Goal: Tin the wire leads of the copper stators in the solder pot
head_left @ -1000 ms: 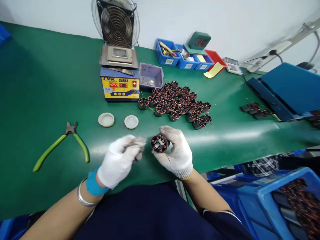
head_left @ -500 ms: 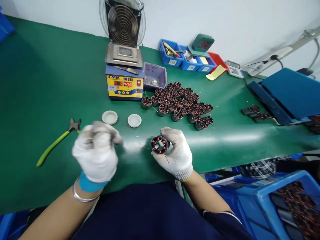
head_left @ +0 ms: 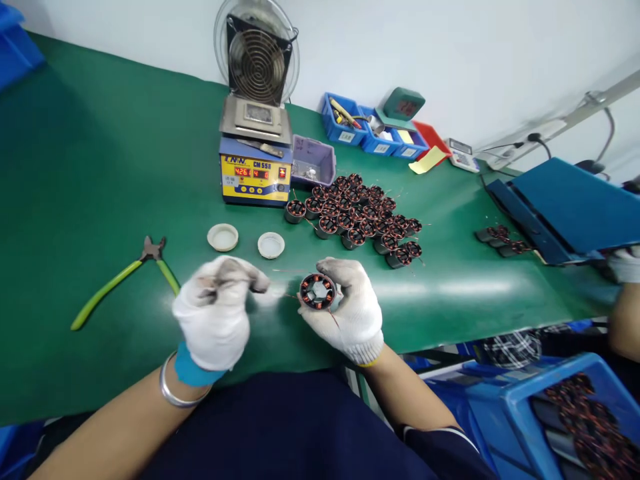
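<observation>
My right hand point(head_left: 353, 303), in a white knit glove, grips a motor stator point(head_left: 319, 291) with its open end toward me; a ring of copper windings shows inside the dark housing. Thin loose wire ends stick out from its side. To the left, my gloved left hand point(head_left: 217, 310) is closed, its fingers curled and thumb and forefinger brought together toward the stator, a short gap away. Whatever it may hold is too small or hidden. Green-handled cutting pliers point(head_left: 153, 250) lie left of it, one handle running behind the hand. Two shallow white dishes point(head_left: 223, 237) rest just beyond.
A yellow-blue heated solder pot point(head_left: 256, 177) stands at the back with a fan point(head_left: 259, 67) behind. Beside it are a purple bin point(head_left: 314, 160) and a cluster of stators point(head_left: 355, 213). A blue crate point(head_left: 510, 407) sits lower right; another person's gloved hand point(head_left: 625, 265) shows far right.
My left hand has moved right, closer to the stator. My right hand still holds the stator in nearly the same place. Another person's hand has come into view at the right.
</observation>
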Available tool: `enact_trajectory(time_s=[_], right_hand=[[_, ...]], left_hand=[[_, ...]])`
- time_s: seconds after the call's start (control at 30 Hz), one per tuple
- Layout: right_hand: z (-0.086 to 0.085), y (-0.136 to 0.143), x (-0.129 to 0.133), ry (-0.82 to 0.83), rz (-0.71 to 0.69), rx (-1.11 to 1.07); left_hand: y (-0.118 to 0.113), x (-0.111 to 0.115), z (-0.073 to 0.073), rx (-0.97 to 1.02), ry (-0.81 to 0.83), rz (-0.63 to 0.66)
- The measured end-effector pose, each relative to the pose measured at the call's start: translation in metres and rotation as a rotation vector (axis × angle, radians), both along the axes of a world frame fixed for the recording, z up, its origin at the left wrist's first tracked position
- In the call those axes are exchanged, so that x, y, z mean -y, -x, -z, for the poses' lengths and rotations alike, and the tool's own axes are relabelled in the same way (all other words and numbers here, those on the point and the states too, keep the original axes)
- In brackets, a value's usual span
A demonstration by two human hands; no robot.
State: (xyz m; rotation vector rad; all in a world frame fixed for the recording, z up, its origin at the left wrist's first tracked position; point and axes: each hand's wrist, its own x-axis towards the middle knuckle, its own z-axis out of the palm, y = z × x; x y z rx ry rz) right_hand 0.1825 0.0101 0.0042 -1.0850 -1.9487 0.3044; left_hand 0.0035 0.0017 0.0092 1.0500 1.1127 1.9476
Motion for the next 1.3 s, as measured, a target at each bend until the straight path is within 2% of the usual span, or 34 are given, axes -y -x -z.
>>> enact_trajectory(time_s=[0.1,0.13,0.2,0.27,0.33,0.43,0.5,0.67,0.77,0.83,0.9,1.03,1.2,1.3], right_hand=[[-0.001,-0.001,-0.016,0.145,0.133,0.078],[0.000,-0.001,-0.024,0.205,0.189,0.120],[0.003,0.001,-0.042,0.313,0.277,0.224],[0.005,0.005,-0.060,0.380,0.278,0.336],[0.004,0.011,-0.072,0.400,0.220,0.443],[-0.003,0.021,-0.079,0.413,0.163,0.585],[-0.006,0.025,-0.079,0.410,0.146,0.646],[-0.005,0.023,-0.077,0.346,0.091,0.583],[-0.005,0.016,-0.077,0.223,0.068,0.492],[-0.008,0.015,-0.079,0.087,0.062,0.568],[-0.011,0.020,-0.083,-0.026,0.054,0.736],[-0.010,0.037,-0.093,-0.075,0.034,0.983],[-0.001,0.043,-0.097,-0.144,-0.001,1.047],[-0.007,0.040,-0.097,-0.156,-0.028,1.038]], left_hand=[[0.008,-0.012,-0.007,0.201,0.021,-0.174],[0.009,-0.014,-0.009,0.233,0.057,-0.177],[0.008,-0.014,-0.008,0.180,0.169,-0.034],[0.002,-0.007,-0.004,-0.027,0.266,0.245],[-0.007,0.003,0.002,-0.358,0.269,0.507],[-0.019,0.014,0.011,-0.843,0.151,0.685],[-0.022,0.017,0.015,-0.999,0.145,0.730],[-0.019,0.013,0.012,-1.060,0.212,0.733],[-0.018,0.012,0.009,-1.089,0.201,0.753],[-0.018,0.013,0.009,-1.115,0.196,0.778],[-0.019,0.013,0.010,-1.144,0.190,0.781],[-0.020,0.013,0.013,-1.202,0.191,0.733],[-0.020,0.014,0.016,-1.198,0.174,0.671],[-0.020,0.017,0.015,-1.165,0.146,0.622]])
